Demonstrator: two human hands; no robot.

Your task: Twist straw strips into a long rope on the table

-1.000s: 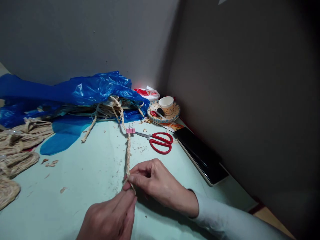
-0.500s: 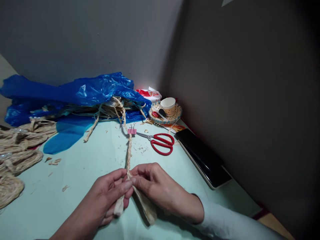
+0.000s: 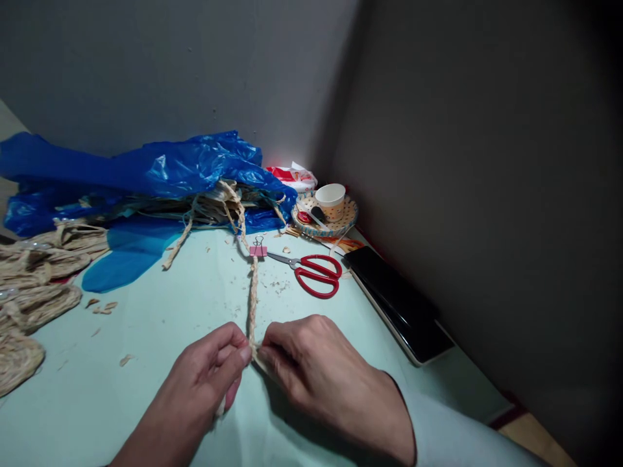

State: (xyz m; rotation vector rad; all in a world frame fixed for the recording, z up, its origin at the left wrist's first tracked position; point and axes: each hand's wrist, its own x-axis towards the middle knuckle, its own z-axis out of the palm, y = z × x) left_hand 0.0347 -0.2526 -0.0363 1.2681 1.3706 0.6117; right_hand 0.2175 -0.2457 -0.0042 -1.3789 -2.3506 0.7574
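A thin braid (image 3: 252, 295) of pale dried plant fibre runs down the table toward me. A pink binder clip (image 3: 258, 251) grips it at its far part. At the braid's near end, my left hand (image 3: 207, 373) pinches a strand between thumb and fingers, and a bit of its pale tail shows below the palm. My right hand (image 3: 321, 383) is closed on another strand, just right of the braid; most of that strand is hidden beneath the hand. Red-handled scissors (image 3: 318, 275) lie beside the clip, blades pointing toward it.
Blue plastic bags (image 3: 146, 162) cover a bundle of fibre (image 3: 214, 207) at the back. Woven fibre pieces (image 3: 34, 285) lie at the left. A woven tray (image 3: 299, 224) holds a paper cup (image 3: 331, 202). A black phone-like device (image 3: 399, 305) rests along the right wall.
My hands have drawn slightly apart at the braid's end. The right hand has turned palm-down over its strand, hiding the tail that showed before. The view has shifted slightly.
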